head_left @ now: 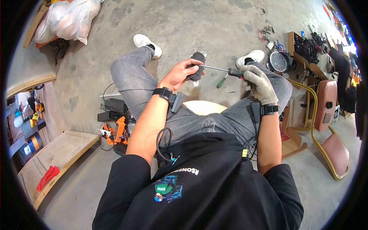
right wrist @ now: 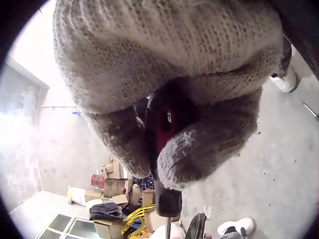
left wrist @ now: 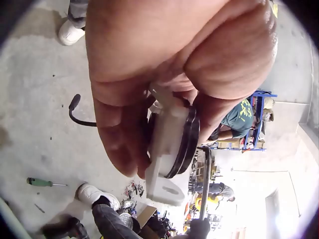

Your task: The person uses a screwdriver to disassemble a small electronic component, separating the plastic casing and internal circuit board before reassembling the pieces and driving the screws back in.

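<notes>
My bare left hand (head_left: 177, 74) holds a small oval part (head_left: 197, 58), black on its upper face, between thumb and fingers. From the left wrist, its white plastic side (left wrist: 167, 142) shows, with a black rim and a tab with a hole. My right hand (head_left: 261, 82), in a knitted work glove, grips a screwdriver (head_left: 235, 73) by its black and red handle. Its metal shaft points left and its tip overlaps the part near the left thumb. In the right wrist view, gloved fingers wrap the handle (right wrist: 168, 196) and partly hide it.
A green-handled screwdriver (head_left: 221, 82) lies on the concrete floor between my feet. To the right are a round lamp (head_left: 278, 61), a cardboard box (head_left: 292, 44) of black parts and a pink chair (head_left: 332, 153). An orange tool (head_left: 120, 130) and a wooden bench (head_left: 63, 149) stand left.
</notes>
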